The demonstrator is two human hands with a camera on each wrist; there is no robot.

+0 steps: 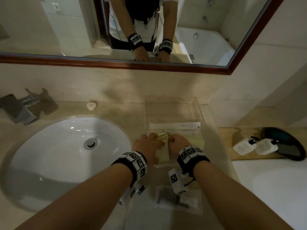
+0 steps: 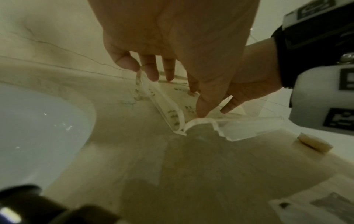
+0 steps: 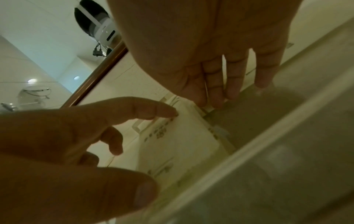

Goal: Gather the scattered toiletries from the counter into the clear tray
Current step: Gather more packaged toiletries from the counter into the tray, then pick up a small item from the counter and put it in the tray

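Several flat cream sachets (image 1: 163, 147) lie in the near end of the clear tray (image 1: 198, 107), which stands on the worktop (image 1: 116, 108) just right of the sink (image 1: 66, 146). Both of your hands reach into the tray onto those sachets. Your left hand (image 1: 147, 145) has its fingers straight, tips pressing down on a sachet. Your right hand (image 1: 178, 143) touches the sachet's edge with its forefinger extended and its other fingers loosely curled, pinching nothing. One clear packet with dark contents (image 1: 177, 198) lies on the worktop near you, outside the tray. Two white pump bottles (image 1: 255, 146) lie on a wooden board (image 1: 227, 143) to the right.
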